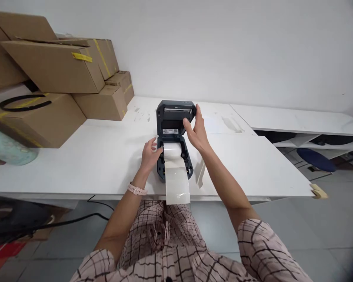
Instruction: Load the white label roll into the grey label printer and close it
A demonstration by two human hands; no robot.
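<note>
A dark label printer (pixel 161 169) stands on the white table with its lid (pixel 161 117) raised. Inside its base sits a roll of white labels (pixel 172 149), and a strip of label paper (pixel 177 182) runs from it over the front and past the table edge. My right hand (pixel 197 133) grips the lid's right side, thumb on the inner face and fingers behind. At the base's left side is my left hand (pixel 150 154), its thumb on the rim next to the roll and its fingers bent; their exact contact is hard to see.
Stacked cardboard boxes (pixel 61 68) fill the left of the table, with a black band (pixel 25 103) on one and a pale green cylinder (pixel 10 147) in front. A curled paper strip (pixel 200 174) lies right of the printer. A blue stool (pixel 316 159) stands at right.
</note>
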